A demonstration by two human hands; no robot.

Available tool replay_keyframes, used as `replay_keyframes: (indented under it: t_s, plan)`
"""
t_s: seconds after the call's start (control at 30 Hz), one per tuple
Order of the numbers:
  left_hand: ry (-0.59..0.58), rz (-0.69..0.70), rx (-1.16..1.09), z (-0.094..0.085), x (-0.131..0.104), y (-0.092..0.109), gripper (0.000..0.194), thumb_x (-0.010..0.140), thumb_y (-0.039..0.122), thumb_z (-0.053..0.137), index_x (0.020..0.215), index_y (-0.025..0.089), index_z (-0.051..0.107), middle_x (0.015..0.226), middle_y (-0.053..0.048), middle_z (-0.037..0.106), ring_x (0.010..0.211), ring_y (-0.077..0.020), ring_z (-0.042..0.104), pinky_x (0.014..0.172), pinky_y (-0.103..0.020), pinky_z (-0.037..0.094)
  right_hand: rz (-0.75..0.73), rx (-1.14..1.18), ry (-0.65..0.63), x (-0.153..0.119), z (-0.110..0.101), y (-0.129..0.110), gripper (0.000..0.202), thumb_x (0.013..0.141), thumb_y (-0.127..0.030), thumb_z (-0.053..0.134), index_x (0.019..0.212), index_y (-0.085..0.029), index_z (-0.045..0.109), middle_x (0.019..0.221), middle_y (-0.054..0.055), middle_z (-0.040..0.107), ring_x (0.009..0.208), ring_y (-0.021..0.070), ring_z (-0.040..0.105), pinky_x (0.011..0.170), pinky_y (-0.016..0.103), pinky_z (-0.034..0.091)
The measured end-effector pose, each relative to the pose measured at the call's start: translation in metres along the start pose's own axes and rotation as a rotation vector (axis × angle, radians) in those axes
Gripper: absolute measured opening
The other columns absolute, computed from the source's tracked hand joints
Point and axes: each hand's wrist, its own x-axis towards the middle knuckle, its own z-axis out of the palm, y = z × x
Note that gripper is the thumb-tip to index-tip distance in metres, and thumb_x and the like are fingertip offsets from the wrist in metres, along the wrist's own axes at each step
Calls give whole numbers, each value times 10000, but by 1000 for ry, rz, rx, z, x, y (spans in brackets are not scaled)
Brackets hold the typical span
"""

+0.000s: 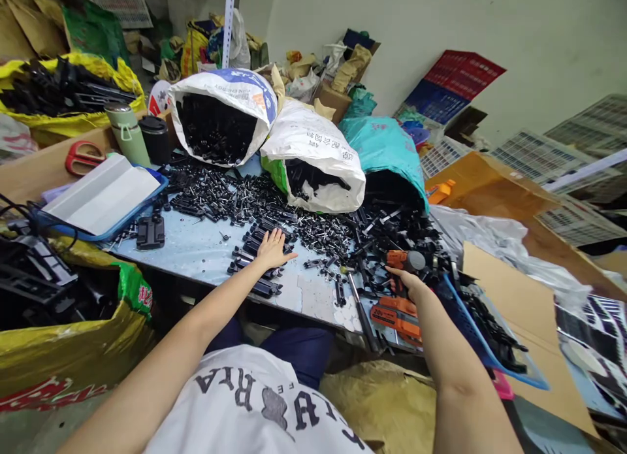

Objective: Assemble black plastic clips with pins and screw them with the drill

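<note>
My left hand (273, 250) lies with fingers spread over a row of black plastic parts (245, 264) near the table's front edge. My right hand (407, 283) is wrapped round the handle of an orange and black cordless drill (398, 258), its battery end low on the table. Between my hands sits a heap of small black pieces with metal pins (326, 235). A long dark tool with a metal shaft (360, 304) lies just left of the drill. Close to it rests one single black part (339, 289).
Open sacks of black parts, a white one (223, 81), another white one (318, 144) and a teal one (385, 144), lie along the back. A blue tray (470, 330) of black parts is at right. Left are a tray (98, 235), red scissors (83, 159) and a green flask (128, 134).
</note>
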Motion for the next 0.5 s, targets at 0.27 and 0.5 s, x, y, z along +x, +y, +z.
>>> replay_keyframes:
  t_s: [0.27,0.5]
  plan:
    - [-23,50,16,6,3,-2,942,758,748,262,1424,81,267,1515,-135,183,1412,-273,48,1132,-470,9,-145,-125,-11,-22,-4,-56,175,604,-192,729,678,-164,573,466,-7,514,407,130,466,386,255,401]
    - [-52,69,4,10,5,-1,941,768,731,250,1431,63,240,1521,-133,160,1412,-276,43,1137,-464,11,-638,-541,-408,-52,98,-202,223,541,-138,719,747,-117,635,555,-14,570,505,117,520,495,237,454]
